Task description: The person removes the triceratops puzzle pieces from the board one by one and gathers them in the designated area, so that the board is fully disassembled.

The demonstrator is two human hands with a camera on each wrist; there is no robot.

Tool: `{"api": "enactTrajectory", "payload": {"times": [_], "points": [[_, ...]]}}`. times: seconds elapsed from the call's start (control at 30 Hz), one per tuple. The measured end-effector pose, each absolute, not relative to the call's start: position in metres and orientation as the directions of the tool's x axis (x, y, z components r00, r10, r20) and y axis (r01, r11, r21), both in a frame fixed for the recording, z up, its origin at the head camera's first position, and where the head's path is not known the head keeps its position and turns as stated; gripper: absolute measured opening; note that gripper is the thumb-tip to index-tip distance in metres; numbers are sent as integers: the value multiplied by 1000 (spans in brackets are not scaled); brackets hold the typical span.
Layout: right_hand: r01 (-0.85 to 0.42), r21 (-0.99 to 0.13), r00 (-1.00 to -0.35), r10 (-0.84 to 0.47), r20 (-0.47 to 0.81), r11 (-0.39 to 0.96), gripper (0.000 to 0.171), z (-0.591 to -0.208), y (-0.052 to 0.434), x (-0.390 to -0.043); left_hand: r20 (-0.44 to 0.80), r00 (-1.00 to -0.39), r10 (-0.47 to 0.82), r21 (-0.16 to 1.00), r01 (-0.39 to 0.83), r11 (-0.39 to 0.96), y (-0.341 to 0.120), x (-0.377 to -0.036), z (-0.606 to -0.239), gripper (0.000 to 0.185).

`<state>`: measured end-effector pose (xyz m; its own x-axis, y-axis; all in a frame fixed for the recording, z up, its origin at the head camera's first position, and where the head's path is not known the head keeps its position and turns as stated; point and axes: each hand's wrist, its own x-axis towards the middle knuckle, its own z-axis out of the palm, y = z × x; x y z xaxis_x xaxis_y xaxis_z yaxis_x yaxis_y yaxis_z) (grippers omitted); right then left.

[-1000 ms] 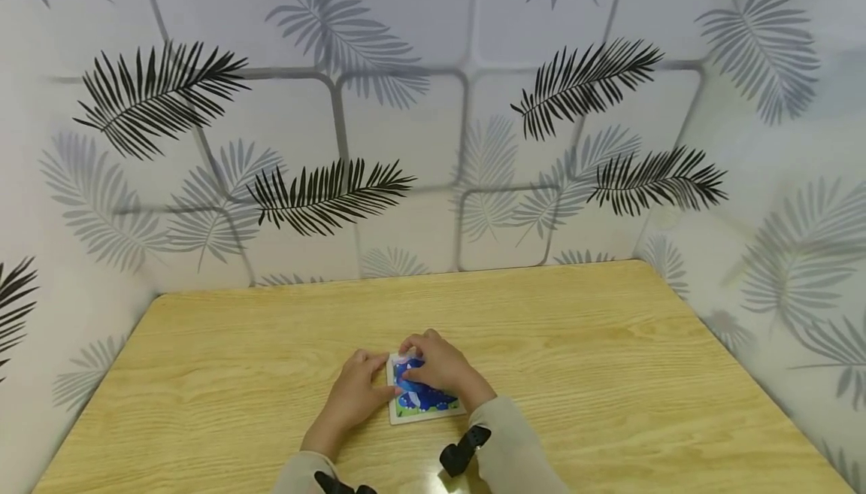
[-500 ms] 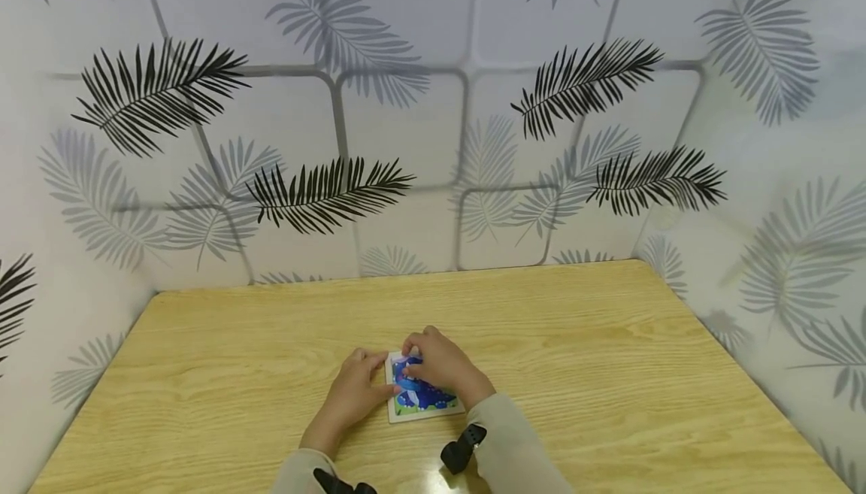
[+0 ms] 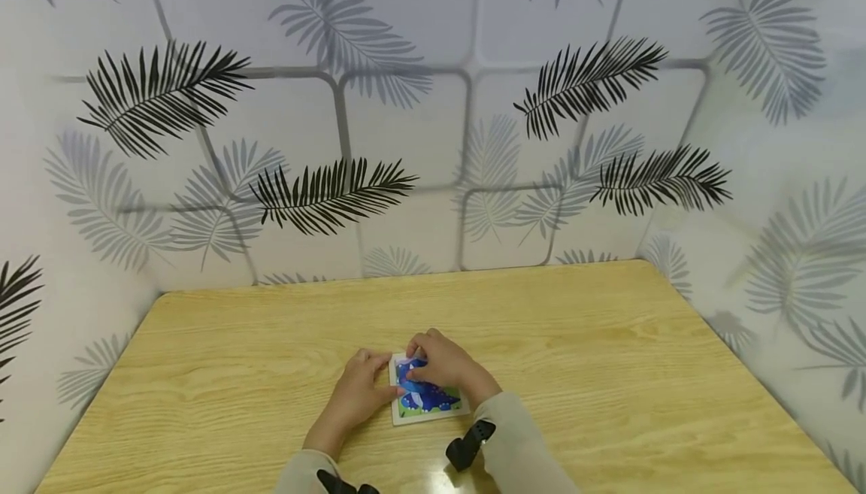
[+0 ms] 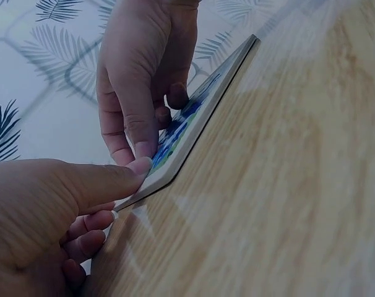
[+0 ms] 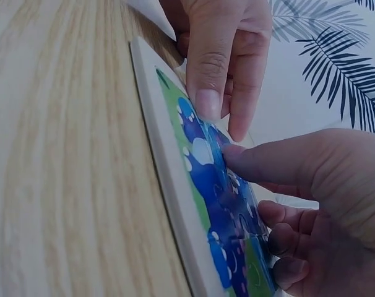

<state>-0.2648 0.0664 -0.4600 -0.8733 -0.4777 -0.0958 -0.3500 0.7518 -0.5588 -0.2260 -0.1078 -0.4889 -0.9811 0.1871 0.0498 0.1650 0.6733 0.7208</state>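
A small jigsaw puzzle [image 3: 430, 398] of a blue dinosaur in a pale frame lies flat on the wooden table. My left hand [image 3: 354, 398] holds its left side, the thumb on the frame's edge and the picture, other fingers by the far left corner. In the left wrist view that thumb [image 4: 122, 179] lies close to the right hand's fingertips. My right hand [image 3: 443, 365] reaches over the puzzle from the right, thumb and forefinger bent onto its upper left part. Seen from the right wrist, its thumb [image 5: 255, 159] touches the picture; other fingers curl at the far edge, partly hidden.
The light wooden table [image 3: 595, 343] reaches on all sides of the puzzle. Behind it and at both sides stand pale walls [image 3: 406, 231] with a leaf pattern. Black wrist straps [image 3: 470, 445] with cameras sit over the pale sleeves.
Both hands stay on the puzzle in nearly the same pose. The right forefinger and thumb have shifted very slightly right along its upper part; the whole view has drifted a little.
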Motion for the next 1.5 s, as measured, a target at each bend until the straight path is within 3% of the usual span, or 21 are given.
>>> {"api": "enactTrajectory", "payload": {"times": [0.63,1.13,1.5], "points": [[-320,-583,-866,-480,-139,746,27,-461,65,-269,41,-982,183,738,153,657,-108,-226,-487,59],[-283,-618,-942,-334,36,733,15,-473,63,-261,47,-980,192,730,165,663,-107,-226,-489,59],[-314,-569,-922,-388,-10,760,19,-471,63,-264,52,-980,193,721,171,671,-109,-227,-490,59]]}}
